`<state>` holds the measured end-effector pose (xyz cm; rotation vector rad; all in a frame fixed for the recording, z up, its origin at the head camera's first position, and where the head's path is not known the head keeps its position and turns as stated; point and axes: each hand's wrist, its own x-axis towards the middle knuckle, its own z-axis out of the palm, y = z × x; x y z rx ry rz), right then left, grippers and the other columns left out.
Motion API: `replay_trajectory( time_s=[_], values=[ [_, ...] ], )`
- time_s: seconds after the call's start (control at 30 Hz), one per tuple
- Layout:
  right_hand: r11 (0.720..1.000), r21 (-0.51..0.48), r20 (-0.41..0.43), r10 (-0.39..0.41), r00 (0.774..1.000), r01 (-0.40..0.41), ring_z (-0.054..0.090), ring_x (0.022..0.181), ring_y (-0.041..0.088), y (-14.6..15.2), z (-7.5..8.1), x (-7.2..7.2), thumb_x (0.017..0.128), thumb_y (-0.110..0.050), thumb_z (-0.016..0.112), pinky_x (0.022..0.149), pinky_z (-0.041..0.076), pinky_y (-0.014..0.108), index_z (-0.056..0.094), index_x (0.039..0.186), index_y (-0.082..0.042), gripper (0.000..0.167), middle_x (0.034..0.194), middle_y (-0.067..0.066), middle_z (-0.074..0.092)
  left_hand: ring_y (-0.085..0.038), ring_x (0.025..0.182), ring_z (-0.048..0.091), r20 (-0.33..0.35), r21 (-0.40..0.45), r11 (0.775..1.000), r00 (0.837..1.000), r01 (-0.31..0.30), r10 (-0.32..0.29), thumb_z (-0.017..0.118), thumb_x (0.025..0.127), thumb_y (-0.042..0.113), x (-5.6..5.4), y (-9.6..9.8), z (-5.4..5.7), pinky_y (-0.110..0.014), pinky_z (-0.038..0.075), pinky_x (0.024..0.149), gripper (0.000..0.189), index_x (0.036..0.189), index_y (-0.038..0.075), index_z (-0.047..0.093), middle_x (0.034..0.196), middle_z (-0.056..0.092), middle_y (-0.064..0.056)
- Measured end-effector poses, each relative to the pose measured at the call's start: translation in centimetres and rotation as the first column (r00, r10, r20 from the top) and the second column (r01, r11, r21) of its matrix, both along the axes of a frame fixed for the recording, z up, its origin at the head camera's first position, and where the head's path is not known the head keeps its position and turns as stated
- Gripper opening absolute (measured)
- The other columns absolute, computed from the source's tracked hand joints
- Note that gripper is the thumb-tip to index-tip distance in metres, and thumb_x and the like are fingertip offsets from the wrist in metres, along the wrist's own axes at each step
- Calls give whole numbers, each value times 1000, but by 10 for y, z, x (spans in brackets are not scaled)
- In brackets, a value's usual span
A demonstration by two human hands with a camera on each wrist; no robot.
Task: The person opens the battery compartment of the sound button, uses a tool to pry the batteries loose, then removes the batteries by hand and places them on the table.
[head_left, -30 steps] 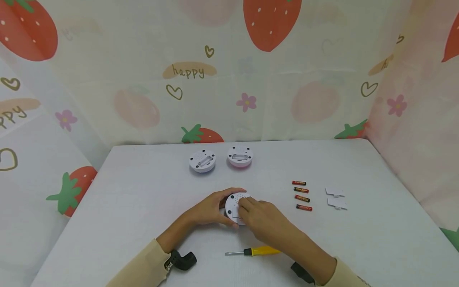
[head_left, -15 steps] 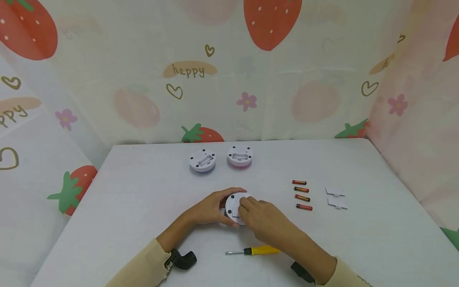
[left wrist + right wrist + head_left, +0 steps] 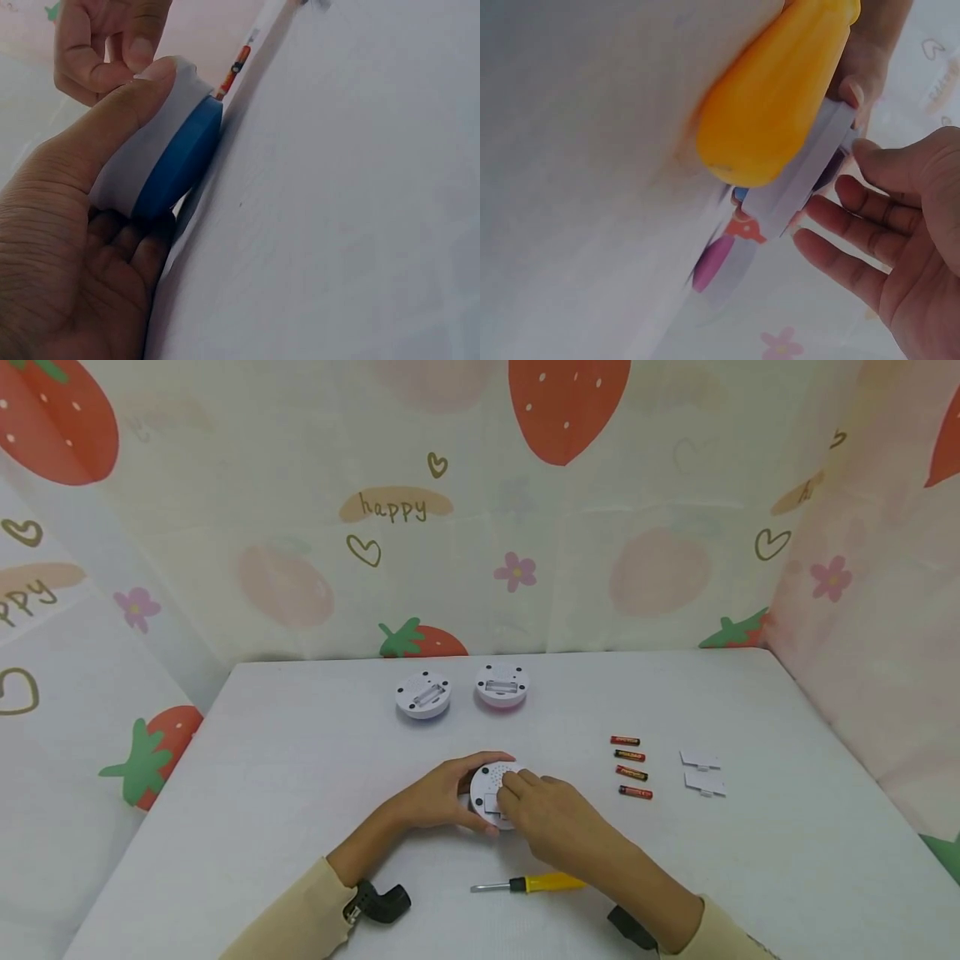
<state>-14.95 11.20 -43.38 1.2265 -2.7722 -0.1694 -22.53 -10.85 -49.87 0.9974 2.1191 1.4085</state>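
A round white device (image 3: 486,779) lies with its flat, dotted underside up in the middle of the table; the left wrist view shows its blue lower part (image 3: 184,154). My left hand (image 3: 435,795) grips it round the rim from the left, thumb at the near side. Over its right part, my right hand (image 3: 551,814) pinches a small white battery cover (image 3: 850,140) with thumb and fingertips. The cover stands partly off the underside, and a dark opening shows beside it in the right wrist view. The right fingers hide much of the cover from the head view.
Two similar devices, one white (image 3: 423,695) and one pink-based (image 3: 502,685), stand at the back with bare battery compartments. Several red batteries (image 3: 630,756) lie in a column at right, beside two white covers (image 3: 703,783). A yellow-handled screwdriver (image 3: 551,882) lies in front.
The battery cover has shifted and tilted slightly on the device under my right fingers. My left hand keeps its hold, and the other things stay put.
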Motion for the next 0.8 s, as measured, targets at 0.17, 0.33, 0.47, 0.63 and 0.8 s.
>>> replay_trajectory(
  time_s=[0.17, 0.33, 0.47, 0.63, 0.8],
  values=[
    [1000, -19, -5, -10, 1000, 10, 59, 104, 19, 0, 0, 1, 89, -20, 80, 94, 56, 33, 67, 118, -11, 33, 115, 4, 65, -11, 125, 55, -4, -1, 1000, 1000, -4, 4, 94, 73, 18, 0, 0, 0, -27, 42, 110, 95, 154, 22, 42, 145, 52, 12],
    [999, -22, 10, -31, 999, 31, 60, 106, 19, -1, 1, 2, 89, -22, 80, 95, 56, 35, 68, 120, -11, 35, 118, 4, 66, -11, 125, 55, -3, -2, 1000, 1000, -6, 6, 94, 73, 18, 0, 0, 0, -27, 42, 110, 95, 153, 25, 43, 145, 52, 13],
    [999, -17, 15, -43, 999, 43, 59, 104, 19, -3, 0, 2, 89, -20, 80, 93, 57, 34, 67, 121, -10, 35, 116, 4, 66, -12, 124, 56, 0, 4, 1000, 1000, -2, 2, 94, 73, 18, 1, 0, 0, -27, 43, 109, 95, 153, 26, 43, 145, 53, 11],
    [999, 1, 7, -53, 999, 53, 58, 102, 19, -4, -1, 3, 87, -18, 82, 91, 58, 34, 66, 122, -9, 40, 117, 5, 65, -13, 123, 56, -5, 4, 1000, 1000, -1, 1, 94, 73, 18, 1, 0, 0, -27, 43, 108, 95, 153, 22, 42, 145, 53, 11],
    [998, 13, -13, -55, 998, 55, 59, 100, 19, -4, -2, 3, 87, -20, 82, 90, 58, 33, 66, 122, -8, 41, 118, 5, 66, -14, 122, 56, -12, 0, 1000, 1000, 0, 0, 93, 74, 20, 0, 0, 0, -28, 44, 107, 95, 154, 20, 42, 144, 54, 10]
  ],
)
